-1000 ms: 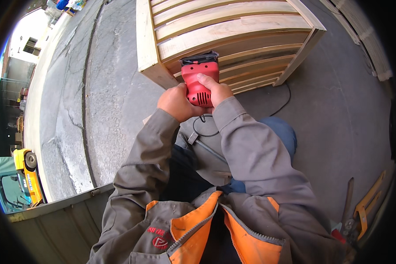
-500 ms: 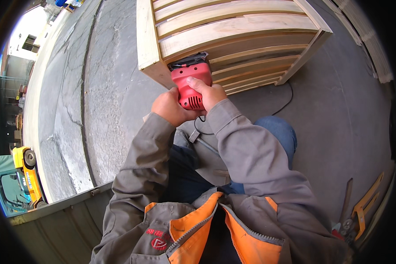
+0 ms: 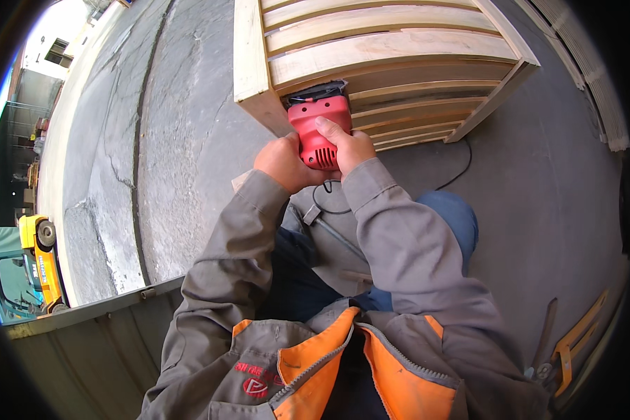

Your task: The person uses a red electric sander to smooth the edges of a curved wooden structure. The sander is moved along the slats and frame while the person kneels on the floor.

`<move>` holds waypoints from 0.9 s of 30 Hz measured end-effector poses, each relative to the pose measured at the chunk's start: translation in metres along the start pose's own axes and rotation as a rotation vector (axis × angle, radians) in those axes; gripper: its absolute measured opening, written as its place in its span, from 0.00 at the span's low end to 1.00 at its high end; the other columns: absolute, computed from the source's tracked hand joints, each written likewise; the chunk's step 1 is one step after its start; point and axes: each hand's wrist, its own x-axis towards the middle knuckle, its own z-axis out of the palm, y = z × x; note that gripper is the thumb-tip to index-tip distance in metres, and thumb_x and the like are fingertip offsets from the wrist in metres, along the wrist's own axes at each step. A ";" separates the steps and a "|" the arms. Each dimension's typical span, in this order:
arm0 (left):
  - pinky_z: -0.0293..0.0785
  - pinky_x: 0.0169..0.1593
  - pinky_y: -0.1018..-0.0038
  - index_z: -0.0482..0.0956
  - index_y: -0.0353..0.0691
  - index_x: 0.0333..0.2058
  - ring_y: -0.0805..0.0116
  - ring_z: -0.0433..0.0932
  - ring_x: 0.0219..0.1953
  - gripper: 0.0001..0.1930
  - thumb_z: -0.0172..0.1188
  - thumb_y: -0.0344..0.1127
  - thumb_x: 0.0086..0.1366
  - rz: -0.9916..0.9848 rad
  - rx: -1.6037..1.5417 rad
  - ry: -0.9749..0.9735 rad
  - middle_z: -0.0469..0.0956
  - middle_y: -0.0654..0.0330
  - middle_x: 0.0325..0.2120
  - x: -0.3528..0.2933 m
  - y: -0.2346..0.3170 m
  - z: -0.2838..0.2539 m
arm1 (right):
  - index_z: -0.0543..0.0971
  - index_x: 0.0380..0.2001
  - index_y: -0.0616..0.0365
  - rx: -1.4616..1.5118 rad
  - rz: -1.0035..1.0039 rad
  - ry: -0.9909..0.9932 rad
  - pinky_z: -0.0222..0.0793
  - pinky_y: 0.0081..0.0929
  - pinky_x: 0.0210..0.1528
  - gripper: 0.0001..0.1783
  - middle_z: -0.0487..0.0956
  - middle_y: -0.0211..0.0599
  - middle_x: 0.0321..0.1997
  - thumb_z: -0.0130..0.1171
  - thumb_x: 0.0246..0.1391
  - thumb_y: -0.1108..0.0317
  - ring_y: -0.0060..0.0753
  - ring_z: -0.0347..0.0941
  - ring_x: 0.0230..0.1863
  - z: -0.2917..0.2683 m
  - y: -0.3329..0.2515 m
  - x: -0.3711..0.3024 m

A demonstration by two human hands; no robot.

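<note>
From where I stand, the red sander [image 3: 318,133] sits at twelve o'clock from the person's chest, held out at arm's length. Its body is a slightly dulled red, rounded and narrowing towards the near end, with two dark round holes across the far part and a row of black slots at the near end. A flat black part sticks out in front, right up at the near side of the pale wooden crate [image 3: 392,47], close to its left corner; I can't tell how firmly it presses there. The left hand [image 3: 280,164] is wrapped round the sander's left side, the right hand [image 3: 352,148] grips its right with the thumb lying on top. Towards six o'clock from the sander, a black cord [image 3: 316,201] loops near a hammer [image 3: 339,236].
</note>
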 end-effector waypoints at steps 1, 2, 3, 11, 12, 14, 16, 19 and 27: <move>0.81 0.41 0.60 0.84 0.32 0.35 0.48 0.86 0.32 0.37 0.83 0.57 0.34 0.019 -0.008 0.012 0.85 0.46 0.27 0.002 -0.003 0.006 | 0.84 0.42 0.70 -0.006 -0.010 0.003 0.80 0.33 0.34 0.29 0.86 0.44 0.36 0.76 0.52 0.51 0.34 0.84 0.32 -0.003 0.001 0.001; 0.81 0.40 0.60 0.83 0.31 0.34 0.48 0.85 0.31 0.36 0.84 0.56 0.34 0.039 -0.018 0.020 0.84 0.46 0.26 0.003 -0.003 0.009 | 0.84 0.42 0.70 -0.023 -0.003 0.017 0.80 0.33 0.34 0.29 0.86 0.44 0.37 0.76 0.53 0.51 0.34 0.84 0.33 -0.006 -0.001 0.000; 0.81 0.41 0.60 0.83 0.32 0.35 0.48 0.86 0.32 0.35 0.82 0.55 0.35 0.041 -0.018 0.002 0.84 0.45 0.27 0.005 -0.004 0.011 | 0.84 0.42 0.70 -0.010 -0.006 0.015 0.80 0.33 0.34 0.29 0.86 0.44 0.37 0.76 0.53 0.51 0.33 0.84 0.33 -0.008 -0.001 0.001; 0.82 0.43 0.58 0.84 0.35 0.37 0.47 0.86 0.36 0.30 0.79 0.51 0.39 0.046 0.020 -0.050 0.85 0.44 0.30 0.007 0.004 0.009 | 0.84 0.43 0.69 0.084 0.024 -0.019 0.82 0.31 0.31 0.26 0.85 0.42 0.36 0.74 0.55 0.53 0.32 0.84 0.31 -0.013 -0.010 -0.007; 0.82 0.43 0.58 0.84 0.35 0.37 0.47 0.86 0.36 0.33 0.80 0.54 0.38 0.048 0.026 -0.047 0.85 0.45 0.30 0.008 0.003 0.010 | 0.83 0.43 0.69 0.095 0.027 -0.028 0.82 0.31 0.31 0.26 0.85 0.42 0.36 0.74 0.55 0.53 0.32 0.84 0.31 -0.014 -0.011 -0.008; 0.81 0.43 0.59 0.85 0.35 0.37 0.48 0.86 0.35 0.38 0.83 0.60 0.34 0.054 0.035 -0.040 0.85 0.48 0.28 0.010 0.009 0.013 | 0.83 0.44 0.68 0.111 0.048 -0.008 0.83 0.32 0.31 0.26 0.85 0.43 0.37 0.74 0.55 0.54 0.34 0.85 0.31 -0.018 -0.017 -0.010; 0.81 0.42 0.59 0.85 0.36 0.37 0.48 0.86 0.35 0.37 0.83 0.60 0.35 0.055 0.053 -0.060 0.85 0.48 0.29 0.014 0.022 0.013 | 0.82 0.46 0.68 0.110 0.035 0.001 0.84 0.34 0.30 0.28 0.85 0.44 0.39 0.74 0.54 0.53 0.36 0.85 0.31 -0.028 -0.021 -0.006; 0.82 0.42 0.60 0.84 0.36 0.36 0.49 0.86 0.35 0.34 0.81 0.57 0.35 0.111 0.033 -0.079 0.86 0.48 0.30 0.021 0.035 0.015 | 0.78 0.54 0.65 0.061 0.052 0.011 0.86 0.42 0.34 0.33 0.85 0.46 0.45 0.69 0.58 0.48 0.41 0.86 0.38 -0.041 -0.032 -0.007; 0.81 0.47 0.60 0.85 0.36 0.38 0.48 0.86 0.40 0.32 0.79 0.53 0.36 0.174 0.139 -0.252 0.86 0.46 0.35 0.052 0.092 0.026 | 0.77 0.58 0.56 0.189 0.072 0.074 0.82 0.51 0.41 0.33 0.85 0.43 0.49 0.67 0.58 0.45 0.44 0.85 0.43 -0.083 -0.065 -0.012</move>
